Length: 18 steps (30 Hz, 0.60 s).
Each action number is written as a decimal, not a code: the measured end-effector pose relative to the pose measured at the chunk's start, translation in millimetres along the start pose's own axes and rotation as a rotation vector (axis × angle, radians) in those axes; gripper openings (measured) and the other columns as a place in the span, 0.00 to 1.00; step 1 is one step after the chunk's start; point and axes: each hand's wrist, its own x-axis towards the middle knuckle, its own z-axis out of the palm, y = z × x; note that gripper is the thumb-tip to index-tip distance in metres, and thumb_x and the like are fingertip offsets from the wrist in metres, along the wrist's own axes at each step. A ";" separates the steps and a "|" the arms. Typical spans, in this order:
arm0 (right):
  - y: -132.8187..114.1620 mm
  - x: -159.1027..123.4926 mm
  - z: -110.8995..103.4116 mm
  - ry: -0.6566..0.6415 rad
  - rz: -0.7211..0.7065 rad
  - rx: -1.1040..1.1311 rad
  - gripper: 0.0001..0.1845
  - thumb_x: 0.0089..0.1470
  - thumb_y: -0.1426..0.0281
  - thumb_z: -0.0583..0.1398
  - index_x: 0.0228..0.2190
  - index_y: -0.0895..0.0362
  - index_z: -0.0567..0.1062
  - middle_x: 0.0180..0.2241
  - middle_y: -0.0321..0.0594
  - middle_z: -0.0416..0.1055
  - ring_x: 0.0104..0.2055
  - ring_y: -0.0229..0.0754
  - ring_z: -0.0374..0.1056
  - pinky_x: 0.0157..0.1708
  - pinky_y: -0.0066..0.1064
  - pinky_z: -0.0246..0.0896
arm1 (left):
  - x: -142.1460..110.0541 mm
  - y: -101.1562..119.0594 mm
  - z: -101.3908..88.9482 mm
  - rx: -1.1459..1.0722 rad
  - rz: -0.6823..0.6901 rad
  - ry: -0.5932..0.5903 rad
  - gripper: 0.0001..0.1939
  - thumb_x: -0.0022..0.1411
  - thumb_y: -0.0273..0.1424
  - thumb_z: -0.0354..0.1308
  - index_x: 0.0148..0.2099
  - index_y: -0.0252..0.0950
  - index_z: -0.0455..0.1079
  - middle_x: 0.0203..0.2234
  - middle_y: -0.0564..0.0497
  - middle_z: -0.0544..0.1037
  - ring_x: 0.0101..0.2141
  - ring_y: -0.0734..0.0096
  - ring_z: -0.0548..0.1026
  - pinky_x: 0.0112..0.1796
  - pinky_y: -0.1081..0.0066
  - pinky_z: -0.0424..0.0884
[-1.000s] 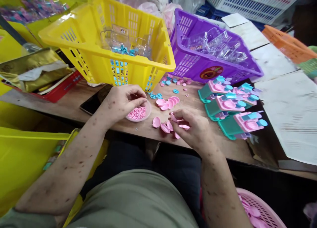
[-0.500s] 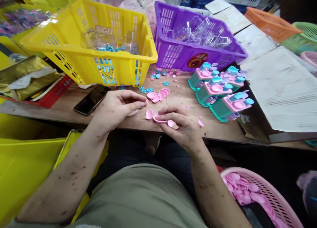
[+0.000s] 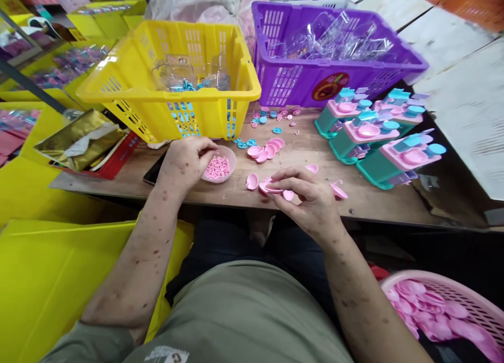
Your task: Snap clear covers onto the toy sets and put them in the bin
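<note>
My left hand (image 3: pixel 183 163) is at the left rim of a small translucent bowl (image 3: pixel 232 169) that holds many tiny pink plastic pieces (image 3: pixel 218 167). Its fingers are curled together, and whatever may be between the tips is hidden. Over the bench's front part, my right hand (image 3: pixel 311 197) pinches a shallow oval pink plastic piece (image 3: pixel 268 186) between thumb and fingers. Close by lie a pink cup-shaped piece (image 3: pixel 252 182), another rounded pink piece (image 3: pixel 288 195) and an overlapping row of pink oval pieces (image 3: pixel 270 151).
Behind stand a yellow basket (image 3: pixel 169 96) and a purple basket (image 3: pixel 342 71). Several teal-and-pink toy stands (image 3: pixel 394 163) are at the right. A dark phone (image 3: pixel 154 169) and a red box (image 3: pixel 118 158) lie left. A pink basket (image 3: pixel 468 294) sits low right.
My left hand has drawn back leftward to the bowl, which now shows; the tiny pink piece at its fingertips is out of sight. My right hand keeps its grip. The view has shifted left.
</note>
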 end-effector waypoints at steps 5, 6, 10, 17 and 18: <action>-2.7 3.4 6.7 -0.011 -0.061 0.056 0.07 0.67 0.75 0.72 0.43 0.51 0.86 0.51 0.43 0.86 0.53 0.47 0.84 0.53 0.40 0.82 | -7.9 9.2 -0.7 -0.298 -0.011 0.019 0.09 0.71 0.30 0.66 0.49 0.39 0.87 0.43 0.48 0.90 0.44 0.60 0.87 0.52 0.65 0.82; -2.9 3.9 8.4 -0.017 -0.076 0.068 0.07 0.68 0.75 0.71 0.44 0.51 0.86 0.51 0.44 0.85 0.53 0.47 0.84 0.55 0.40 0.81 | -9.0 10.1 -0.1 -0.335 -0.016 0.020 0.09 0.72 0.31 0.65 0.49 0.39 0.87 0.43 0.49 0.90 0.43 0.60 0.87 0.51 0.65 0.82; -2.5 5.5 14.1 -0.040 -0.088 0.068 0.09 0.69 0.76 0.70 0.46 0.50 0.86 0.50 0.44 0.85 0.53 0.47 0.84 0.53 0.41 0.82 | -5.6 3.0 1.9 -0.136 -0.008 0.075 0.10 0.71 0.28 0.64 0.48 0.40 0.86 0.45 0.47 0.89 0.49 0.56 0.86 0.57 0.60 0.80; 0.9 2.0 14.8 -0.045 -0.095 0.057 0.08 0.67 0.76 0.72 0.45 0.52 0.86 0.50 0.43 0.85 0.49 0.43 0.83 0.44 0.31 0.82 | 1.5 -8.3 -4.9 -0.057 -0.060 -0.086 0.09 0.69 0.33 0.68 0.48 0.38 0.88 0.45 0.47 0.91 0.46 0.55 0.87 0.54 0.62 0.80; 1.4 1.7 14.8 -0.042 -0.095 0.058 0.08 0.67 0.76 0.71 0.45 0.52 0.86 0.50 0.43 0.85 0.49 0.43 0.83 0.43 0.30 0.81 | 1.5 -7.8 -6.4 -0.068 -0.083 -0.080 0.10 0.69 0.33 0.68 0.48 0.38 0.88 0.45 0.47 0.91 0.46 0.55 0.87 0.53 0.63 0.80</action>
